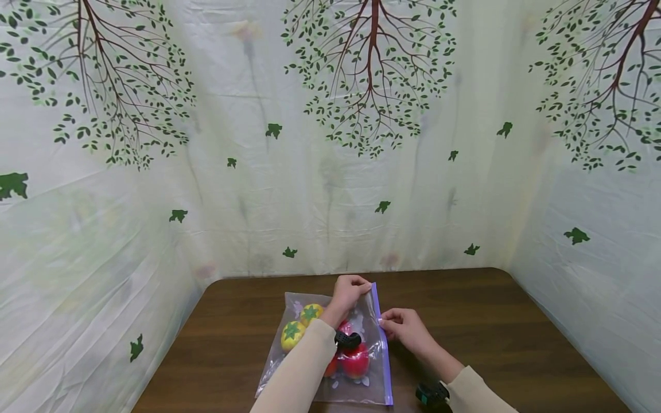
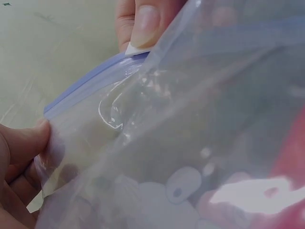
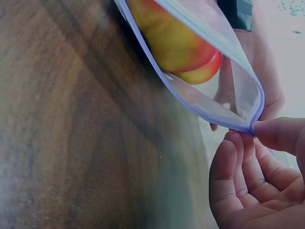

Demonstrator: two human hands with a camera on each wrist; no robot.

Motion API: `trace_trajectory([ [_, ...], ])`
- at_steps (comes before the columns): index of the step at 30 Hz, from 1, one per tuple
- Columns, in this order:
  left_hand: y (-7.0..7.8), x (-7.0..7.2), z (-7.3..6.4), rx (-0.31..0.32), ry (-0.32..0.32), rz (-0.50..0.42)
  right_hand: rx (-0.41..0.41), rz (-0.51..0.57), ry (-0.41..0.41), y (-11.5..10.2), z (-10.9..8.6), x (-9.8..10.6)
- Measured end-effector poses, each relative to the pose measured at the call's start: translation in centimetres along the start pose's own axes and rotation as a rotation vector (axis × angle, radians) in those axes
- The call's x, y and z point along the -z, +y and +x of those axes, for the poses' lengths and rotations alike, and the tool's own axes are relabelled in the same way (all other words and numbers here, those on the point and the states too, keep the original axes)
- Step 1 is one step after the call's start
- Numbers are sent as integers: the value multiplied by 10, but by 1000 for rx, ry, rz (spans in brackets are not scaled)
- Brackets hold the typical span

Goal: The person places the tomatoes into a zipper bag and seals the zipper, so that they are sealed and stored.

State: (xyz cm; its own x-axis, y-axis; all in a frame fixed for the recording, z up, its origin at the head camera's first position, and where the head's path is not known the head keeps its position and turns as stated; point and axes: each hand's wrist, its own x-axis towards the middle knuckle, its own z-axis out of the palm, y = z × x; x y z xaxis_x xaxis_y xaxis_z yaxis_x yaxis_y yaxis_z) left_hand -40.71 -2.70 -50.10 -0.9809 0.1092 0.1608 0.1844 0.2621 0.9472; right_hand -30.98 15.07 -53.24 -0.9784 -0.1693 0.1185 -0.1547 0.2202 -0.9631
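Note:
A clear zip bag (image 1: 379, 367) with a purple zip edge lies on the table, holding two yellow round pieces (image 1: 293, 335) with green star-shaped tops and red fruit-like pieces (image 1: 356, 361). My left hand (image 1: 350, 293) reaches across the bag and pinches its far corner by the zip. Between thumb and fingers, my right hand (image 1: 408, 331) pinches the zip edge partway along, at a small white slider (image 2: 136, 49). In the right wrist view, the bag's mouth gapes from my right hand (image 3: 267, 171) toward the near end, with red-and-yellow fruit (image 3: 176, 43) inside.
The brown wooden table (image 1: 490, 321) extends beyond the bag on both sides. Behind it and at the sides hangs pale cloth (image 1: 330, 229) printed with trees and leaves. A black band (image 1: 347, 339) is on the left wrist, a black device (image 1: 432, 394) on the right.

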Motion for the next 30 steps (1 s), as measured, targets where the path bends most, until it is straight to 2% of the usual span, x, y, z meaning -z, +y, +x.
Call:
trace_trajectory([
  [13,-3,0,1,5,20,1,-25,22,-25,3,-7,-1],
  [21,-5,2,1,36,28,9,-24,56,-55,3,-15,-4],
  [30,-7,5,3,17,53,9,-21,88,-85,6,-20,-7],
])
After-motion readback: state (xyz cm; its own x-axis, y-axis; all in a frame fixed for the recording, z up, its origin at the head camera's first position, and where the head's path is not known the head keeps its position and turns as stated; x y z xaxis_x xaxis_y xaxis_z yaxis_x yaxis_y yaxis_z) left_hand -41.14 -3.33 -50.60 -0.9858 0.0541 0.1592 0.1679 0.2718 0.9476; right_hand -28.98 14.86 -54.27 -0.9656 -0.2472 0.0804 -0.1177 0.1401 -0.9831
